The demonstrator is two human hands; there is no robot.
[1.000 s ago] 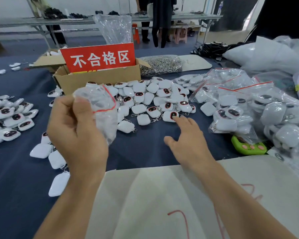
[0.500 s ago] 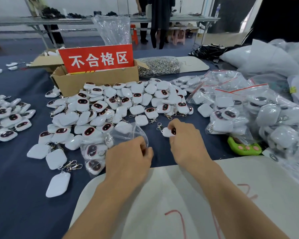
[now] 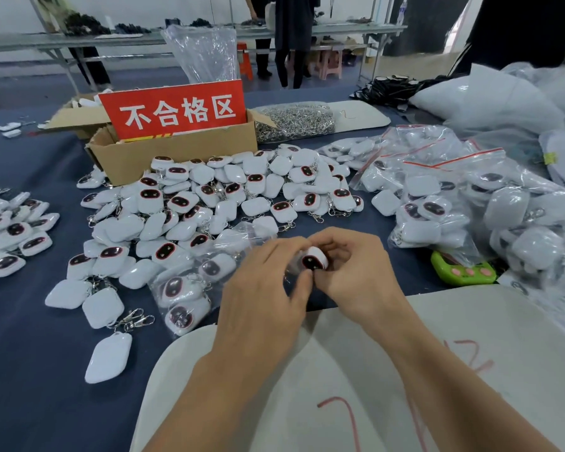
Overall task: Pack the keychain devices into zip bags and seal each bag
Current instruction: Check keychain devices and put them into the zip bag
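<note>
Two hands: they meet over the near middle of the dark blue bench (image 3: 20, 370), just past the far edge of a white sheet with red pen marks (image 3: 307, 386).
Right hand (image 3: 359, 275): its fingers are clenched round one white rounded keychain device with a dark, red-rimmed oval face (image 3: 313, 260). The device is held above the bench with its face toward the camera.
Left hand (image 3: 268, 298): its fingers are loosely bent and reach to the device from the left, with the thumb tip against the right thumb below it. Whether they pinch the bag's edge cannot be told.
Clear plastic zip bag (image 3: 190, 282): it lies on the bench just left of the hands with several devices inside. Its open end points toward the left hand.
Loose heap of devices (image 3: 209, 197): white units with metal clasps are spread across the bench beyond the bag, up to the box.
Smaller heap (image 3: 10, 223): more of the same devices, at the left edge.
Brown cardboard box (image 3: 177, 158): it stands at the far side of the heap and holds an upright red sign with white Chinese characters (image 3: 177, 109).
Clear bag of metal clasps (image 3: 294, 123): it sits just right of the box.
Filled zip bags with red seal strips (image 3: 470, 197): these are piled on the right of the bench.
Green gadget with pink buttons (image 3: 463, 272): it lies near the right hand, at the near foot of that pile.
</note>
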